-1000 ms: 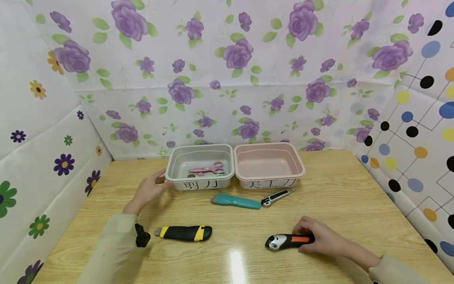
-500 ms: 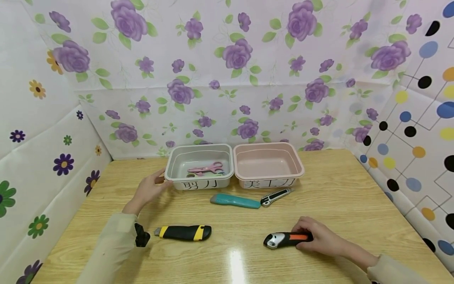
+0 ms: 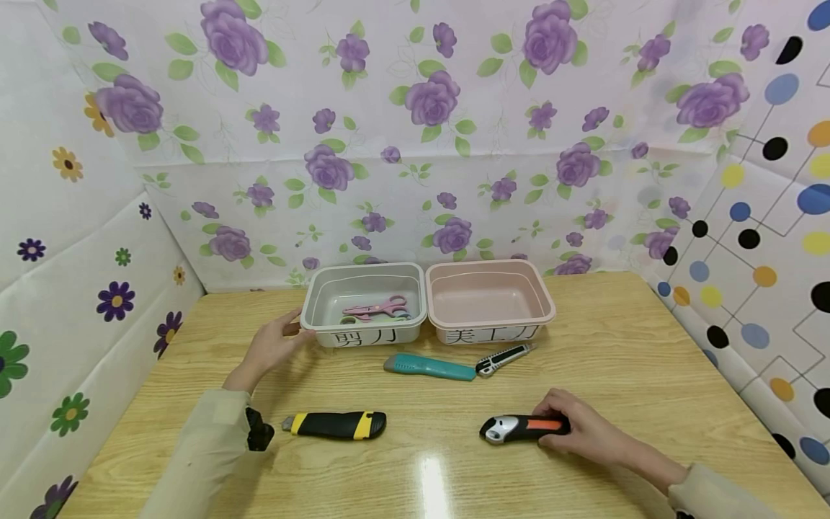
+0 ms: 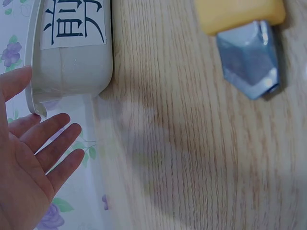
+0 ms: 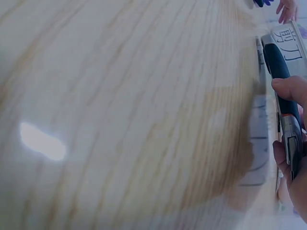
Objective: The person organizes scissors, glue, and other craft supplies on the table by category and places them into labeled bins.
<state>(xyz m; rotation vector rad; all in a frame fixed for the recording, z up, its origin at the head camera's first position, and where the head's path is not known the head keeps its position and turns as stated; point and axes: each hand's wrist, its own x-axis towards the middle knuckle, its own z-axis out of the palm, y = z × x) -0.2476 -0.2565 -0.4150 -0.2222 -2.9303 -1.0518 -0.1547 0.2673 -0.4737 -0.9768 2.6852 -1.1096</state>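
In the head view my right hand [image 3: 583, 431] grips the rear end of a black utility knife [image 3: 509, 428] with a silver nose and an orange strip. The right wrist view shows the thumb against the knife's dark handle [image 5: 276, 60]. At the front left corner of a grey bin [image 3: 364, 269], my left hand [image 3: 272, 351] touches the rim with thumb and fingers. The left wrist view shows that hand's fingers [image 4: 45, 132] fairly straight and spread. Pink-handled scissors [image 3: 379, 308] lie inside the grey bin.
A pink bin [image 3: 491, 322] stands against the grey bin's right side. Before them lie a teal box cutter [image 3: 431, 366] and a small black-and-white box cutter [image 3: 504, 360]. A black-and-yellow utility knife [image 3: 333, 425] lies nearer, on the left of the wooden table [image 3: 415, 468].
My right hand has risen slightly with the utility knife, which now appears a little higher and further left. The left hand stays at the grey bin's corner.
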